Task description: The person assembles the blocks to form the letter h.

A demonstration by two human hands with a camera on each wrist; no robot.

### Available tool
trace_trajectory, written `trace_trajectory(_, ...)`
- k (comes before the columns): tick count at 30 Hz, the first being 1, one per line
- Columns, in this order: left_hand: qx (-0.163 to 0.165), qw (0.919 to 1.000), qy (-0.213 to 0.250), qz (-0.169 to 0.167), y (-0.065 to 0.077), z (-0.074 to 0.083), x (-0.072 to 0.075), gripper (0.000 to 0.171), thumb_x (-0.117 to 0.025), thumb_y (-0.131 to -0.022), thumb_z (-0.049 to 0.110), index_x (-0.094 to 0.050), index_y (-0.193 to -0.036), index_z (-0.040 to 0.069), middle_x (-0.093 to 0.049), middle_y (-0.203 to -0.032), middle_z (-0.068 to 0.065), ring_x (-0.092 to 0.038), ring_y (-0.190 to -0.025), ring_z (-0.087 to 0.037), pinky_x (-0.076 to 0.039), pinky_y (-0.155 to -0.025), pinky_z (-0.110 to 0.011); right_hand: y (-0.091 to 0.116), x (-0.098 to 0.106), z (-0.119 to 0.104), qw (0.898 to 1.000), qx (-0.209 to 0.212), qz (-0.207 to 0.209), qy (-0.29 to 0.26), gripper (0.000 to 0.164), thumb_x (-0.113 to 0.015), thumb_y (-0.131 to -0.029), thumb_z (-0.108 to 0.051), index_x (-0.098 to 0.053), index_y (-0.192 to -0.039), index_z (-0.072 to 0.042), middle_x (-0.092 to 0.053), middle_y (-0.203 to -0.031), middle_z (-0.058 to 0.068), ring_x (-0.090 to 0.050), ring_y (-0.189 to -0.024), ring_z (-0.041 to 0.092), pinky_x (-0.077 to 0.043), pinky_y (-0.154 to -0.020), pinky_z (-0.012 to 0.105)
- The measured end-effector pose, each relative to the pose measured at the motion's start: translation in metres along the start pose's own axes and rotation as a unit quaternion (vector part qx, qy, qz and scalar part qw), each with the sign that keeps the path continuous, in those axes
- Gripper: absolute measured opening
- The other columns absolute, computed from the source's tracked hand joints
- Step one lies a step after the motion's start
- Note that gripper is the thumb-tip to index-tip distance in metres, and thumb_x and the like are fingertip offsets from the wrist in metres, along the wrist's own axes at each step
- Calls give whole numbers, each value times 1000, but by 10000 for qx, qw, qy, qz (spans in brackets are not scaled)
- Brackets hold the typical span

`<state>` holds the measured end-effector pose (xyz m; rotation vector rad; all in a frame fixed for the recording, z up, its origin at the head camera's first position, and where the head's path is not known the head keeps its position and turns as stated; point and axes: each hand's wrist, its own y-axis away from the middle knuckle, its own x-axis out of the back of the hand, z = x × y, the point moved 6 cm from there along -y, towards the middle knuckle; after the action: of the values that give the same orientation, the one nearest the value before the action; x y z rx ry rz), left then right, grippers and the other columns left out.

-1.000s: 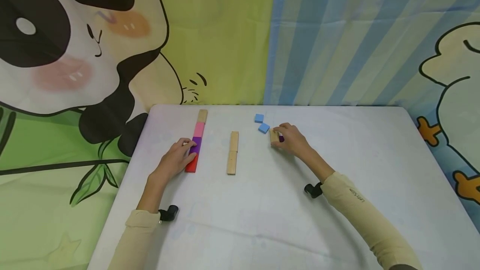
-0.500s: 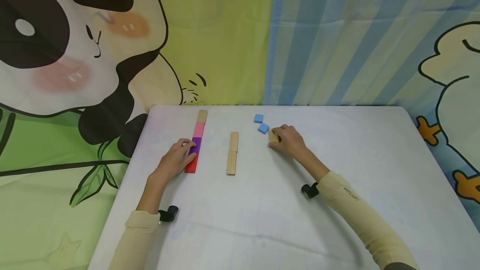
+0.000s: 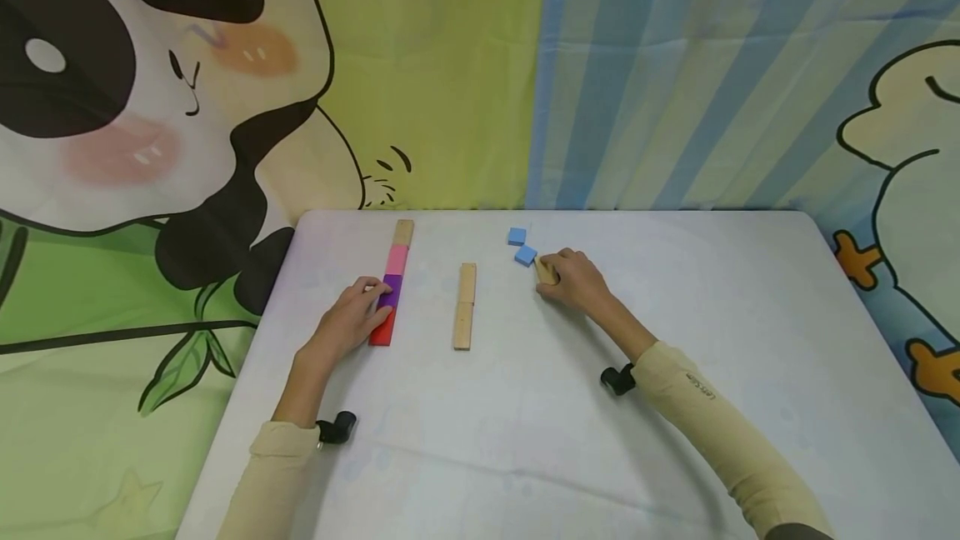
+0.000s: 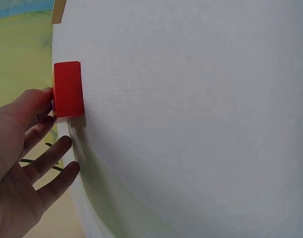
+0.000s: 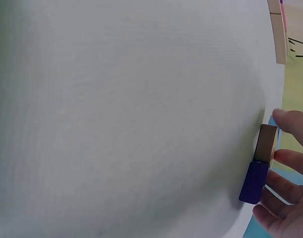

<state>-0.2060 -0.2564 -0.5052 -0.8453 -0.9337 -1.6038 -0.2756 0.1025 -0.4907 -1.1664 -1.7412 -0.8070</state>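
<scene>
My left hand (image 3: 347, 325) is at the left row of blocks, thumb and index finger at the purple block (image 3: 391, 292). That block lies between a pink block (image 3: 397, 260) and a red block (image 3: 382, 332); a wooden block (image 3: 403, 232) forms the far end. In the left wrist view the red block (image 4: 68, 89) mostly covers the purple one, and the other fingers are spread. My right hand (image 3: 579, 280) pinches a wooden block (image 5: 266, 144) with thumb and index finger. A dark purple block (image 5: 254, 182) adjoins it, hidden under the hand in the head view.
Two wooden blocks (image 3: 466, 307) lie end to end between the hands. A pair of small blue blocks (image 3: 525, 256) sits just left of my right hand, the nearer one close to the wooden block. The white table (image 3: 480, 457) meets patterned cloth (image 3: 427, 73) at its back edge.
My right hand has shifted slightly left with the wooden block, which is now turned a little and nearer the blue block. The purple block beside it has gone from sight. My left hand stays put.
</scene>
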Motion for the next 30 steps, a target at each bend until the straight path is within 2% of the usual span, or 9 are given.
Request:
trace_trajectory(5, 6, 10000, -6, -43, 1, 0, 0, 46, -59, -96, 28, -52, -138, 12, -42, -142, -11, -42, -129, -32, -44, -104, -55, -3, -3, 1, 10000, -59, -11, -53, 54, -72, -86, -35, -60, -130, -6, -59, -125, 21, -57, -98, 33, -48, -77, 42)
trace_trajectory(12, 36, 9999, 31, -125, 0, 1, -1, 46, -60, -96, 29, -51, -138, 12, -42, -141, -10, -41, -130, -31, -45, -104, -55, -9, -6, 3, 9996, -25, 90, -248, 48, -73, -86, -29, -62, -126, -5, -61, -120, 20, -57, -94, 30, -49, -78, 42)
trace_trajectory(20, 31, 10000, 8, -94, 0, 1, 0, 46, -60, -96, 29, -51, -138, 13, -42, -142, -10, -42, -130, -32, -45, -105, -55, -15, -7, 3, 9978, 106, 115, -645, 43, -72, -87, -17, -61, -125, 0, -62, -120, 21, -59, -98, 30, -49, -82, 43)
trace_trajectory(25, 86, 9999, -13, -117, 0, 0, 0, 46, -60, -96, 30, -51, -139, 13, -41, -142, -10, -41, -131, -31, -44, -106, -53, -17, -10, 6, 9963, 37, -20, -857, 47, -69, -89, -17, -56, -130, 3, -61, -121, 22, -57, -99, 30, -48, -83, 42)
trace_trajectory(30, 91, 9999, -14, -132, 0, 0, -1, 47, -60, -96, 30, -51, -139, 13, -41, -142, -10, -41, -131, -32, -44, -105, -54, -16, -12, 11, 9937, 61, 86, -1115, 46, -70, -87, -18, -59, -127, 4, -62, -111, 22, -55, -91, 27, -45, -77, 37)
